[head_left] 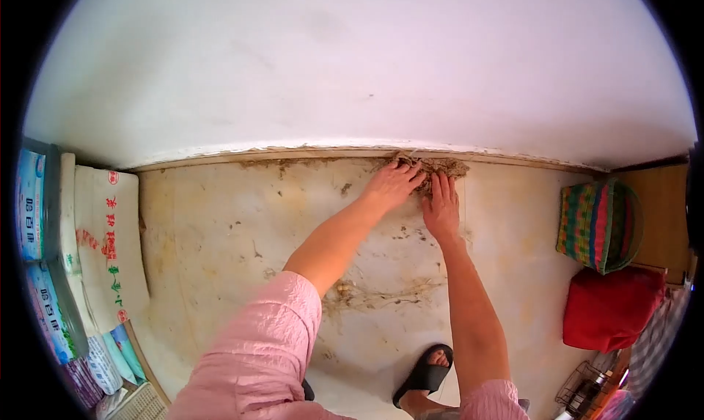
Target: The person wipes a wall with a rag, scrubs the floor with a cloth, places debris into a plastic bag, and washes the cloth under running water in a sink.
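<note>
- Wall (381, 68): pale, fills the upper view, meets the floor along a dirty seam.
- Floor (205, 222): light, stained, streaked with brown dirt between the forearms.
- White pack (110, 244): stands at far left, printed in red and green.
- Red bag (609, 310): sits at far right, just below a striped basket (583, 226).
- Sandal (433, 378): black, on a foot near the lower edge.
- Clump (449, 167): brown, shaggy, lies at the wall's foot, under and beside the fingers. Material: cannot tell. Judged light, soft, limp, perhaps damp; likely to shed strands if pulled by one end. Best taken from both sides, gathered inward.
- Left hand (396, 182): palm down on the clump, fingers slightly bent; pinch or mere press, cannot tell.
- Right hand (441, 211): fingers straight, close together, tips at the clump's near edge.
</note>
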A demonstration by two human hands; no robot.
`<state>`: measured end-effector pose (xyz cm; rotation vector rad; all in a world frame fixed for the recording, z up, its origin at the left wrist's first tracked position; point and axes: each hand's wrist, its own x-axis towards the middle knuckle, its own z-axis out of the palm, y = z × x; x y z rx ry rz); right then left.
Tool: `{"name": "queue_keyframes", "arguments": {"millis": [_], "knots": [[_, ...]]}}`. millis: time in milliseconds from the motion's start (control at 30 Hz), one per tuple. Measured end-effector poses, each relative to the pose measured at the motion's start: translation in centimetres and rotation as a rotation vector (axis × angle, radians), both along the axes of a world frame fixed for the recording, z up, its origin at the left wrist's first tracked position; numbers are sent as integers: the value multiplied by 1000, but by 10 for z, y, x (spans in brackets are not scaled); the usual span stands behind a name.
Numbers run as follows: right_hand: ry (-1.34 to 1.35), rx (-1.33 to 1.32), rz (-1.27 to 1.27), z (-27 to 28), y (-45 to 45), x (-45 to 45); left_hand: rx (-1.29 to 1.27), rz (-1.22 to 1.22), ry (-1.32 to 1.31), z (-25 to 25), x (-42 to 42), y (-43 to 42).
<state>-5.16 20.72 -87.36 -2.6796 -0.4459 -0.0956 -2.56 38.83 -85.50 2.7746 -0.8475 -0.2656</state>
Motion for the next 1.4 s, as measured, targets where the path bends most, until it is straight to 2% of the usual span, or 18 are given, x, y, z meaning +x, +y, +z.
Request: {"name": "queue_keyframes", "arguments": {"millis": [200, 267, 367, 533, 633, 700, 733, 767, 800, 833, 867, 933, 1033, 1133, 1167, 1300, 1400], "knots": [[36, -139, -90, 4, 85, 15, -1, 17, 0, -10, -13, 54], [88, -151, -77, 11, 114, 10, -1, 74, 4, 4, -26, 81], [55, -135, 76, 9, 158, -5, 34, 221, 0, 13, -51, 123], [298, 137, 271, 15, 223, -51, -157, 392, 160, 12, -106, 202], [420, 355, 158, 37, 214, -70, -276, 372, 208, 22, -120, 201], [145, 426, 93, 61, 195, -70, -413, 329, -39, 29, -112, 176], [54, 365, 116, 66, 181, -64, -463, 276, -140, 44, -101, 159], [-35, 308, 51, 76, 171, -61, -407, 210, -211, 37, -86, 144], [-81, 277, -27, 60, 157, -54, -403, 140, -238, 38, -71, 131], [-68, 181, -44, 56, 146, -48, -349, 42, -283, 32, -55, 120], [-121, 93, -26, 47, 138, -44, -101, -42, -298, 22, -42, 115], [-114, -9, 42, 11, 125, -38, -37, -72, -330, -10, -30, 123], [-80, -88, 38, 10, 152, -29, 138, -140, -182, -14, -29, 148], [7, -99, -5, 9, 203, -22, 91, -127, -70, -12, -38, 194], [-36, -135, -4, 5, 218, -22, 40, -75, -31, -11, -43, 207], [191, -79, 30, 29, 266, -26, -81, 102, 3, 5, -70, 247], [239, -149, 148, 30, 295, -30, -106, 308, -39, 2, -95, 269]]}}
